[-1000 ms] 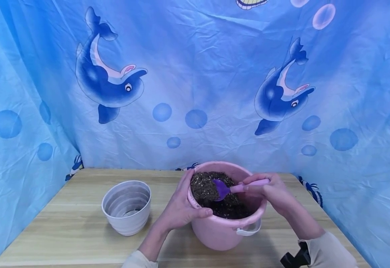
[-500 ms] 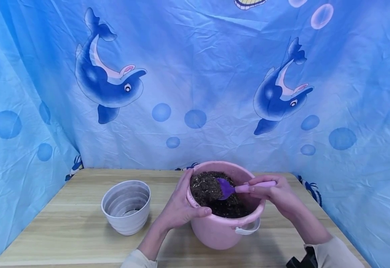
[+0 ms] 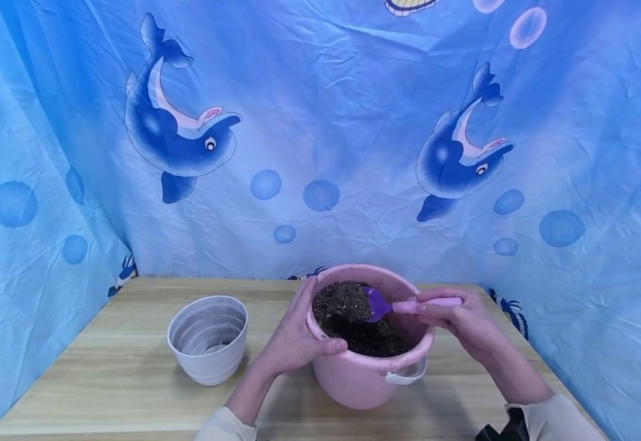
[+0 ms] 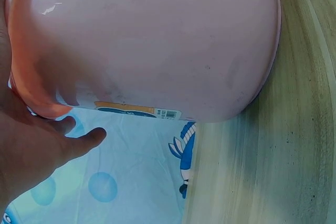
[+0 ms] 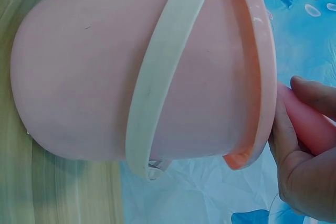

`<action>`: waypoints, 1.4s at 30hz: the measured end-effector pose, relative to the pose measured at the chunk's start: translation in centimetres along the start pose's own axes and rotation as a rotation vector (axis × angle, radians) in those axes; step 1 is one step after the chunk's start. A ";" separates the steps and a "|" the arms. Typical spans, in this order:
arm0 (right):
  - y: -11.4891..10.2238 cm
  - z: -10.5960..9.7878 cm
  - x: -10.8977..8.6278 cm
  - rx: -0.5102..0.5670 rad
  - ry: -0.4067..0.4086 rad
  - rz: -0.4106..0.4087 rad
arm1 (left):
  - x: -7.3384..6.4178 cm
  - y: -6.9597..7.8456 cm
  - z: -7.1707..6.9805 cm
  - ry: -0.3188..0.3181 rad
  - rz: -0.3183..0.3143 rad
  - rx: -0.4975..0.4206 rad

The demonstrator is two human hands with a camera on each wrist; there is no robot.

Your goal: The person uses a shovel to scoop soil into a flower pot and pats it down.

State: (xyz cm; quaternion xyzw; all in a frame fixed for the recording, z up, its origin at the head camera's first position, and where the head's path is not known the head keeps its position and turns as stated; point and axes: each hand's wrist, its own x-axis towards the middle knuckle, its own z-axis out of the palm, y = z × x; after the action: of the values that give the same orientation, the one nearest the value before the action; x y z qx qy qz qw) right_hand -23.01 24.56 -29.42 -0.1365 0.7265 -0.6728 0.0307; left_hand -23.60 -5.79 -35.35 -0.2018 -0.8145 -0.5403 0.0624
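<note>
Dolphin cloth [image 3: 298,122] is hanging behind a table [image 3: 122,392]. Head: pot [image 3: 207,368] is standing left of bucket [image 3: 353,386]; right hand [image 3: 460,318] is pinching scoop [image 3: 378,305] over the bucket's soil [image 3: 372,343], presumably for catching spills. Left wrist: left hand [image 4: 31,148] is clasping the bucket, likely steadying it. Right wrist: bail [image 5: 157,72] is hanging aside, presumably leaving access.

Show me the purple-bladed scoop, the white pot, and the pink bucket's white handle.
Purple-bladed scoop [image 3: 378,306], head view: on its blade.
White pot [image 3: 210,371], head view: on its outer wall, facing the camera.
Bucket's white handle [image 5: 156,66], right wrist view: midway along its band.
</note>
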 end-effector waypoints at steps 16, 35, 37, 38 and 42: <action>-2.3 0.7 0.1 -0.030 0.025 -0.012 | -0.1 0.6 -0.9 -0.025 0.019 0.092; -4.1 5.1 1.7 -0.055 0.070 0.019 | -2.4 0.8 -5.2 0.016 -0.118 0.206; -4.2 5.7 1.9 -0.075 0.068 0.018 | -2.6 0.7 -5.7 0.025 -0.119 0.201; -4.3 6.0 2.0 -0.081 0.064 0.014 | -2.8 0.7 -6.0 0.029 -0.118 0.194; -4.6 7.4 2.6 0.027 -0.057 0.007 | -3.5 0.5 -7.2 0.037 -0.104 0.171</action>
State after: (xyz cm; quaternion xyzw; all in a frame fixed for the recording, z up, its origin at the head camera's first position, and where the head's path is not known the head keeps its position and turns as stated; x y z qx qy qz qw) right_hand -23.15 16.52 -25.19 -0.1526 0.7166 -0.6783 0.0556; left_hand -21.10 -13.09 -33.10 -0.1432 -0.8658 -0.4748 0.0661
